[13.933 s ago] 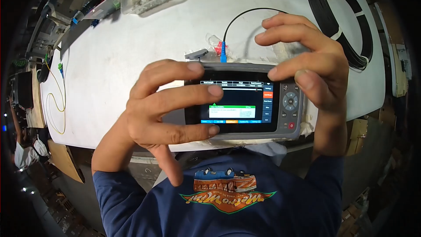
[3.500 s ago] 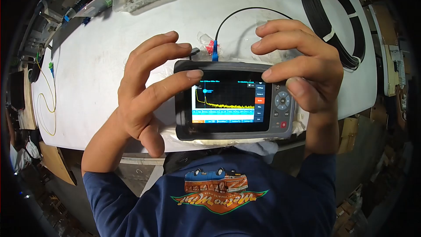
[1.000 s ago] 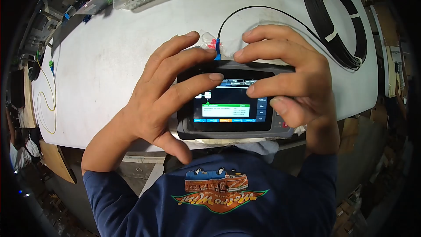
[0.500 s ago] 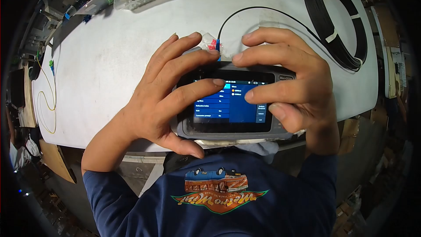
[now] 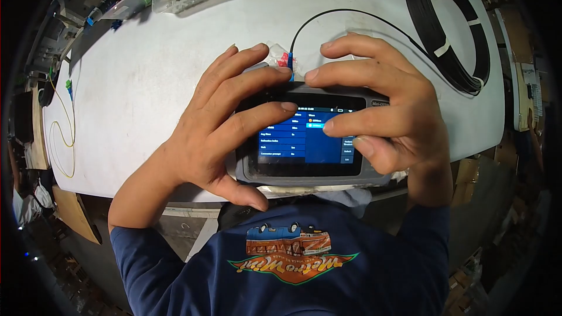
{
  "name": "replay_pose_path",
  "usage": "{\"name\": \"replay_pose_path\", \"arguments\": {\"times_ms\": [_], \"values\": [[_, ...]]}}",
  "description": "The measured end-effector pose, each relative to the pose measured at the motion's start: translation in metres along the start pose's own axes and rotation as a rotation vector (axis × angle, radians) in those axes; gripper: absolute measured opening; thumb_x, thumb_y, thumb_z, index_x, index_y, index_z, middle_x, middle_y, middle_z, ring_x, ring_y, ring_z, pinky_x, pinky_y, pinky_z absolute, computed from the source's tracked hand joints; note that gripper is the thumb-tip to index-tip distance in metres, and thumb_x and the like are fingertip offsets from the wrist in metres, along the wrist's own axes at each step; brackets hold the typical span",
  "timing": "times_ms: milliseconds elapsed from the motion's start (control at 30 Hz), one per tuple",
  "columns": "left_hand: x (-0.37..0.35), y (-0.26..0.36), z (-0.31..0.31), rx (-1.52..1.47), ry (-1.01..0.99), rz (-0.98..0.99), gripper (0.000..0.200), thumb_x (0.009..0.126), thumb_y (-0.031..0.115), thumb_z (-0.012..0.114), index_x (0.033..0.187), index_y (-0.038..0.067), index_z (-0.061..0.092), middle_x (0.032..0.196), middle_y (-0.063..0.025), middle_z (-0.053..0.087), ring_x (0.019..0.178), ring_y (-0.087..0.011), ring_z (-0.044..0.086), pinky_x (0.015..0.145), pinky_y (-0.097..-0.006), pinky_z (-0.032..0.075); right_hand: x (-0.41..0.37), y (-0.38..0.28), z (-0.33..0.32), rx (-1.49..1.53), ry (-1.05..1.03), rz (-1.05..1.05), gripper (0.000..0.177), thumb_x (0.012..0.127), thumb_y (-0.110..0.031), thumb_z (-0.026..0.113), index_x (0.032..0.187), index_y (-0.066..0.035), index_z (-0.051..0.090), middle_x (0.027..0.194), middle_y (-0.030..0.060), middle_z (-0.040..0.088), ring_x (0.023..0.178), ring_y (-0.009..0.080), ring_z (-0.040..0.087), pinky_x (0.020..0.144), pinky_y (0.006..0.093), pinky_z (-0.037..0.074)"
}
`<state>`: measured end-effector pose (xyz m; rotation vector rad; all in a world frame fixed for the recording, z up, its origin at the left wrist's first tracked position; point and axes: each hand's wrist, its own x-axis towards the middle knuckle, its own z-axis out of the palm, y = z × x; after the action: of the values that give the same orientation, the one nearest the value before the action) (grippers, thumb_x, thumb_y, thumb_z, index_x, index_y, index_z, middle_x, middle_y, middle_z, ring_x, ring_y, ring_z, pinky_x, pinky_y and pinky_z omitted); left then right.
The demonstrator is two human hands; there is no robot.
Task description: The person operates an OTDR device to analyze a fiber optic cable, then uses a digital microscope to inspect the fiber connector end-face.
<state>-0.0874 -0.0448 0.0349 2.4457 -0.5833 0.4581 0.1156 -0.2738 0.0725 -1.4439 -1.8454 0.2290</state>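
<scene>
A grey handheld OTDR tester (image 5: 369, 169) rests at the table's near edge, its screen (image 5: 324, 146) lit with a blue menu. My left hand (image 5: 213, 123) spreads over the tester's left side, with the index fingertip over the screen's top and the thumb below the lower edge. From the right, my right hand (image 5: 386, 99) reaches over with its fingers apart. Its index fingertip is at a highlighted row on the screen, and the upper fingers lie near the top edge. A blue connector (image 5: 290, 59) on a black cable (image 5: 342, 10) meets the tester's top.
A coil of black cable (image 5: 420, 11) lies at the right of the white table (image 5: 140, 76). At the back left stands a clear plastic tray (image 5: 196, 4) of small parts. A yellow fibre cord with a green connector (image 5: 69, 85) lies far left. A small bag with red pieces (image 5: 283, 58) sits behind the tester.
The light-blue highlight has moved from the left menu column to a row in the right column. My right fingers have shifted slightly left; my left hand is almost unmoved.
</scene>
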Motion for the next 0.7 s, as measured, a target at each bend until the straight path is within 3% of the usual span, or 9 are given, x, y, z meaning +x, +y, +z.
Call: {"name": "replay_pose_path", "arguments": {"times_ms": [133,300,700], "values": [[-0.0032,-0.0012,-0.0015,-0.022,0.002,-0.006,0.108,0.071,0.097,0.059,0.138,0.011,0.063,0.143,-0.0281,0.057,0.142,-0.0558,0.043,0.116,-0.0704,0.029,-0.0023,0.0016,-0.0056,0.031,0.038,-0.010,0.027,0.078,-0.027,0.063,0.095,-0.012,0.077,0.119,0.0199,0.074,0.118,0.0459,0.064,0.098,0.0571,0.053],[-0.0014,-0.0011,-0.0071,0.052,-0.033,0.086,0.103,0.071,0.101,0.050,0.125,0.017,0.074,0.140,-0.0272,0.060,0.141,-0.0550,0.045,0.115,-0.0714,0.031,-0.0033,-0.0013,-0.0036,0.014,0.090,0.023,0.024,0.082,-0.029,0.062,0.089,-0.011,0.075,0.113,0.0197,0.075,0.118,0.0453,0.065,0.097,0.0581,0.053],[-0.0022,-0.0070,-0.0035,0.094,-0.023,0.075,0.112,0.076,0.103,0.035,0.127,0.010,0.072,0.141,-0.0291,0.058,0.141,-0.0558,0.045,0.115,-0.0658,0.036,-0.0056,0.0068,-0.0075,-0.035,0.101,-0.034,0.034,0.093,-0.039,0.059,0.086,-0.010,0.075,0.110,0.0199,0.075,0.112,0.0458,0.068,0.094,0.0575,0.055]]}}
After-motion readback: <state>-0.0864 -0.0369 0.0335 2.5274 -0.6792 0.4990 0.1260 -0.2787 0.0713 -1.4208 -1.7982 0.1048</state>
